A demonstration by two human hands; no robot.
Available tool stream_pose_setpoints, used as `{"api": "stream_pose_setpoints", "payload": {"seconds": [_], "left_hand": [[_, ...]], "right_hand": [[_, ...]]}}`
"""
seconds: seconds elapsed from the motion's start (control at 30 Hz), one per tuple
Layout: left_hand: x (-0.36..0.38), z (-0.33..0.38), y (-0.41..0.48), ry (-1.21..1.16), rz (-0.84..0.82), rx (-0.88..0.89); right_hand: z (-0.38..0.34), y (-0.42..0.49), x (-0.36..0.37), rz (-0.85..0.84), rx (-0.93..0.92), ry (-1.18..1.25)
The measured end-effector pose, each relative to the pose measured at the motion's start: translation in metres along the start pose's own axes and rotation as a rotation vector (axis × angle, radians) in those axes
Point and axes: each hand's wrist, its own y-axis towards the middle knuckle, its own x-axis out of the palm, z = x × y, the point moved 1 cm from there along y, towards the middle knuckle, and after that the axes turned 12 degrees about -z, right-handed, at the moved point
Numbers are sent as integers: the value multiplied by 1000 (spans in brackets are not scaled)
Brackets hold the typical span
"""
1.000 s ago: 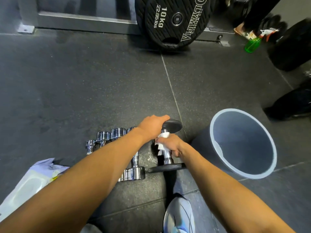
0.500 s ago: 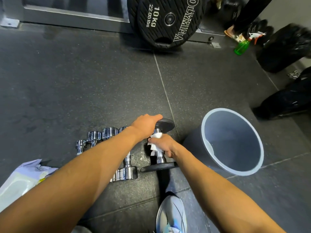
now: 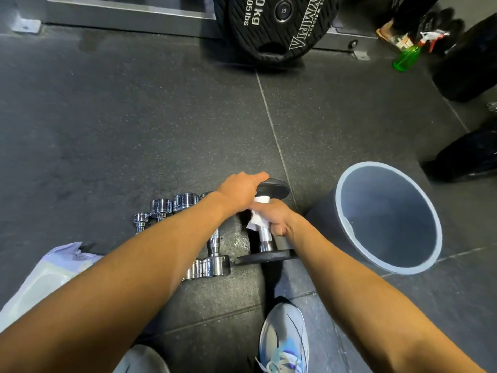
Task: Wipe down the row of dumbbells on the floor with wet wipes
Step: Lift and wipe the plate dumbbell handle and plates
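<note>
Several chrome dumbbells (image 3: 185, 204) lie side by side on the dark rubber floor. At the right end of the row is a dumbbell with black end plates (image 3: 266, 255) and a chrome handle. My left hand (image 3: 238, 191) grips its far black plate from above. My right hand (image 3: 271, 216) is curled round the handle with a white wet wipe (image 3: 255, 220) wrapped between palm and bar. My forearms hide parts of the chrome dumbbells.
A grey plastic bin (image 3: 387, 219) stands just right of the dumbbell. A wet-wipe pack (image 3: 51, 275) lies at the lower left. A black 10 kg weight plate (image 3: 279, 25) leans on a metal frame at the back. A green spray bottle (image 3: 406, 56) and black bags are far right. My shoe (image 3: 285, 335) is below.
The camera has tipped a little, shifting the scene in view. Both hands stay on the black-ended dumbbell; my right hand with the wipe has slid slightly along the handle.
</note>
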Motion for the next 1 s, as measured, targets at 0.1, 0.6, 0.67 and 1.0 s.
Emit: {"api": "stream_pose_setpoints", "payload": {"seconds": [0.1,0.6,0.67,1.0], "left_hand": [[2,-3,-2,-12,9,2],[3,-4,-3,-3,34,-3],[3,-6,-3,-38,18,-4],[1,-5,-6,-12,19,-4]], "right_hand": [[20,-11,-10,-231,100,-30],[14,3,-6,-18,61,-201],[14,2,-9,-115,-14,67],[29,-18,-21,-369,147,-360]]}}
